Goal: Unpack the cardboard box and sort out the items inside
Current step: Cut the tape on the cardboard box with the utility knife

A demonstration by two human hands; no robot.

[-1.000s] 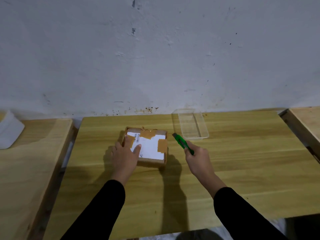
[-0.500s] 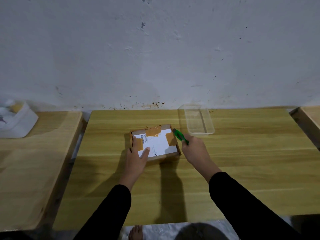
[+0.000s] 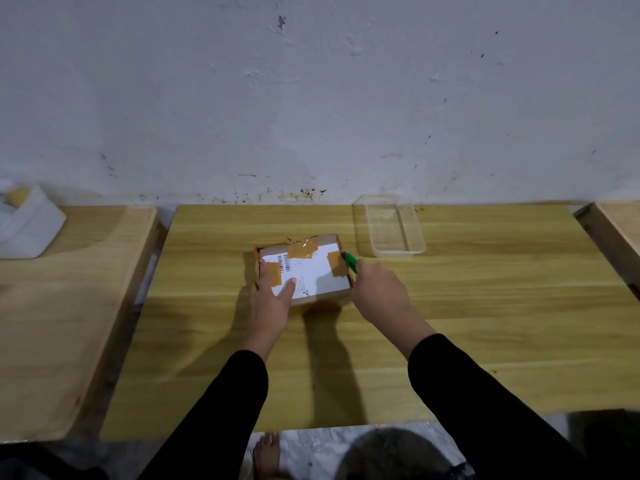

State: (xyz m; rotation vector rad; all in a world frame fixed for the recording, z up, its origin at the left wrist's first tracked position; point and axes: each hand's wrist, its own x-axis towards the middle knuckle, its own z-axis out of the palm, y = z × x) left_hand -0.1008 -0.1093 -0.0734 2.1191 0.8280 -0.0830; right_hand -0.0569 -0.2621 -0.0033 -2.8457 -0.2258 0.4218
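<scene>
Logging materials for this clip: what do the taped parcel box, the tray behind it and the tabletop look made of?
Brown taped box: matte cardboard, glossy tan tape. Clear rectangular tray: likely thin plastic, since the table shows through. Yellow table: wood or wood-look laminate with visible grain.

A plain workroom: bare wooden tables (image 3: 485,306) pushed against a scuffed, stained white wall (image 3: 311,98).

The right hand (image 3: 375,289) hides most of the green cutter (image 3: 350,262).
</scene>
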